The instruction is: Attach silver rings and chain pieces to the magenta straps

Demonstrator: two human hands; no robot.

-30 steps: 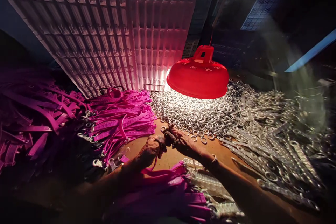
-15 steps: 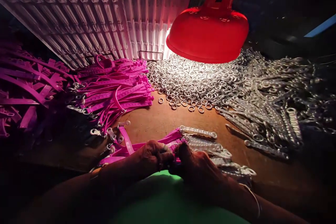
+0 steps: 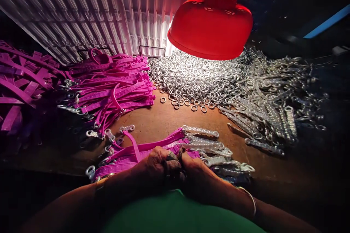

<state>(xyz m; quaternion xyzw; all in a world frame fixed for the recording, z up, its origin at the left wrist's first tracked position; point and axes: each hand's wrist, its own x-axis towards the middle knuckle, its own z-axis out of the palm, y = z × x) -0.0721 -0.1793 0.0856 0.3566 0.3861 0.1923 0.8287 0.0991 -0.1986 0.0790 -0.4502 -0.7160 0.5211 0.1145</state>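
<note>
1. Over the near edge of the desk point(image 3: 164, 118), my left hand point(image 3: 158, 164) and right hand point(image 3: 195, 173) meet, thumbs and fingers drawn in together. Dark wrappings cover some of the fingers point(image 3: 172, 165). What, if anything, my grip pinches is hidden, so I cannot tell.
2. Just beyond and partly behind my hands, a near bundle of pink straps point(image 3: 146, 149) lies across the wood. Silver strips point(image 3: 209, 145) stick out at its right end, and metal fittings point(image 3: 90, 172) show at its left.
3. By my judgement this bundle is the furthest along, with metal at both ends; the part my hands cover I cannot vouch for.
4. Farther out to my left, a middle pile of straps point(image 3: 123, 83) has metal at its left ends, but no silver strips show at its right ends. I take it as part done.
5. Ahead, loose rings point(image 3: 191, 80) are heaped below the red lamp point(image 3: 210, 29), with loose strips point(image 3: 270, 105) to their right. From those heaps, I judge plenty is left.
6. At far left, a dim pile of straps point(image 3: 24, 76) is too dark to judge.
</note>
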